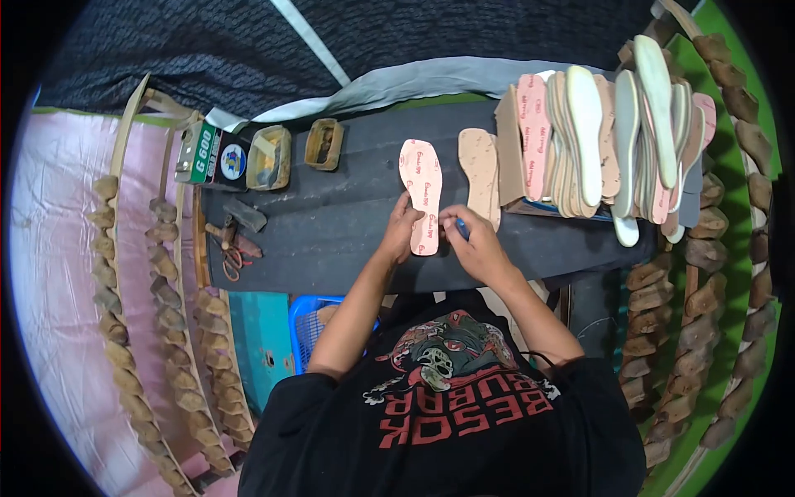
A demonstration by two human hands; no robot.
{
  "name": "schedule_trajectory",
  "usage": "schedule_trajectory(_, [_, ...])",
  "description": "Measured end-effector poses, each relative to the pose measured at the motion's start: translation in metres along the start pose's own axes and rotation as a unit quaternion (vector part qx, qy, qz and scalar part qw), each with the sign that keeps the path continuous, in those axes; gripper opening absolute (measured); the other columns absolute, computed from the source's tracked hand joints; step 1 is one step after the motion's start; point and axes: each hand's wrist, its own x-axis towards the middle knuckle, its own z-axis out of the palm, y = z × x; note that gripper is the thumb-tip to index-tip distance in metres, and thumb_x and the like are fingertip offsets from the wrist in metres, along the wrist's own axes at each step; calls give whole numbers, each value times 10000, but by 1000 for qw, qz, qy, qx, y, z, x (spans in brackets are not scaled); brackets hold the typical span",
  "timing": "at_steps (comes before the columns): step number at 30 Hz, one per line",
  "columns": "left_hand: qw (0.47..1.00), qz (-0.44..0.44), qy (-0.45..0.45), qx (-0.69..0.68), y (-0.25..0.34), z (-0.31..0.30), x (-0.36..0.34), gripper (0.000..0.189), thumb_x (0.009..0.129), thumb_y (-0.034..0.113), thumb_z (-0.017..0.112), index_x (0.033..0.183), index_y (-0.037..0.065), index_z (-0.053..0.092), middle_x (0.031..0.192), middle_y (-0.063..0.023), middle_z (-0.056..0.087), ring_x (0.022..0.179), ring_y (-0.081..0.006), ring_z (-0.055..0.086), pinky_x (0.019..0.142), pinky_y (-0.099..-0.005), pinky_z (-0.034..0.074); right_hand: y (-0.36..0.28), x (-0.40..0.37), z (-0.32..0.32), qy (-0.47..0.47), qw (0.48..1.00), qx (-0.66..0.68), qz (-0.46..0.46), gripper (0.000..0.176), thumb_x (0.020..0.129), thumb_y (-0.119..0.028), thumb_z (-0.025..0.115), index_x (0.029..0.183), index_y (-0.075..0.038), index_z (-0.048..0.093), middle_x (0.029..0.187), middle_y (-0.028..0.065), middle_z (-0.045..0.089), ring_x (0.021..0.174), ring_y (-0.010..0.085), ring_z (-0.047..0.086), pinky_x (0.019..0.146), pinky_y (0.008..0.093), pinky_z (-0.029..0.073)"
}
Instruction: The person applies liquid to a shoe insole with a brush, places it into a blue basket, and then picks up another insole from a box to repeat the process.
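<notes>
A pink insole [423,184] printed with red lettering lies upright in front of me, toe end away from me. My left hand [403,232] grips its left edge near the heel, thumb on top. Close to the insole's right edge, my right hand [476,242] is closed around a blue pen-like tool [462,227]; only a short blue part shows, so its exact kind is hidden. Just right of the insole, tan insoles [478,166] with dark specks lie overlapped on the dark table [348,215].
Stacks of insoles [585,137] fill the table's right end. To the left stand a green-and-black can [207,155], two plastic tubs [270,159] [324,144], a hammer [222,234] and scissors [233,265]. Racks of wooden shoe lasts [170,319] flank both sides; a blue basket [308,331] sits below.
</notes>
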Motion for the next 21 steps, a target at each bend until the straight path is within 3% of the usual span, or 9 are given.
schedule_trajectory(2, [998, -15, -28, -46, 12, -9, -15, 728, 945, -18, 433, 1638, 85, 233, 1293, -189, 613, 960, -333, 743, 863, -491, 656, -6, 15, 7, 37, 993, -57, -96, 221, 1055, -199, 565, 1060, 7, 646, 953, 187, 670, 863, 378, 646, 801, 421, 509])
schedule_trajectory(4, [999, -5, -24, -40, 4, -38, -13, 748, 992, 39, 403, 1681, 186, 151, 1407, -186, 576, 995, -351, 742, 825, -512, 659, 6, 32, 13, 67, 976, -132, -158, 289, 1078, -249, 524, 1030, 4, 655, 929, 181, 662, 861, 368, 642, 789, 395, 500])
schedule_trajectory(6, [999, -5, -23, -39, 10, -56, -19, 724, 1017, 83, 391, 1683, 229, 147, 1426, -164, 570, 1005, -352, 740, 812, -519, 658, 7, 41, 22, 71, 996, -19, -44, 440, 1129, -344, 437, 947, -17, 669, 719, 88, 589, 671, 186, 569, 651, 349, 462])
schedule_trajectory(8, [998, -3, -17, -54, 17, -72, -22, 653, 1069, 246, 385, 1680, 259, 155, 1378, -140, 588, 998, -332, 733, 789, -493, 658, -2, 53, 24, 76, 989, 79, 96, 472, 1133, -385, 440, 923, -35, 676, 688, 32, 573, 606, 76, 493, 559, 278, 401])
schedule_trajectory(9, [997, 4, -26, -71, 18, -86, -22, 644, 1079, 299, 392, 1679, 252, 161, 1369, -149, 592, 1000, -321, 732, 788, -484, 658, -8, 60, 25, 64, 987, 96, 115, 418, 1126, -382, 474, 993, -38, 671, 725, 12, 590, 590, 41, 480, 533, 216, 362])
schedule_trajectory(11, [997, 6, -27, -73, 23, -106, -25, 637, 1098, 433, 386, 1676, 250, 190, 1348, -151, 610, 973, -298, 735, 777, -457, 658, -2, 79, 43, 79, 986, 116, 92, 356, 1120, -354, 497, 1059, -38, 651, 739, 7, 592, 591, 47, 488, 539, 216, 379])
schedule_trajectory(13, [995, -4, -50, -87, 27, -121, -28, 640, 1088, 426, 388, 1675, 244, 208, 1342, -147, 622, 962, -292, 738, 779, -451, 657, 6, 100, 61, 76, 986, 129, 75, 264, 1099, -293, 556, 1143, -37, 605, 783, 20, 628, 598, 56, 512, 545, 218, 403])
schedule_trajectory(17, [988, -3, -87, -127, 26, -145, -40, 659, 1052, 385, 405, 1669, 221, 239, 1349, -152, 637, 964, -294, 746, 787, -460, 657, 9, 145, 107, 58, 983, 167, 51, 203, 1063, -228, 627, 1105, -31, 608, 851, 72, 714, 627, 72, 557, 565, 235, 439])
schedule_trajectory(21, [983, -23, -93, -159, 26, -168, -51, 641, 1051, 359, 419, 1651, 190, 271, 1327, -149, 648, 957, -290, 746, 782, -458, 659, 7, 187, 149, 49, 992, 116, 19, 222, 1043, -229, 667, 1074, -10, 651, 867, 74, 737, 641, 85, 599, 592, 250, 488])
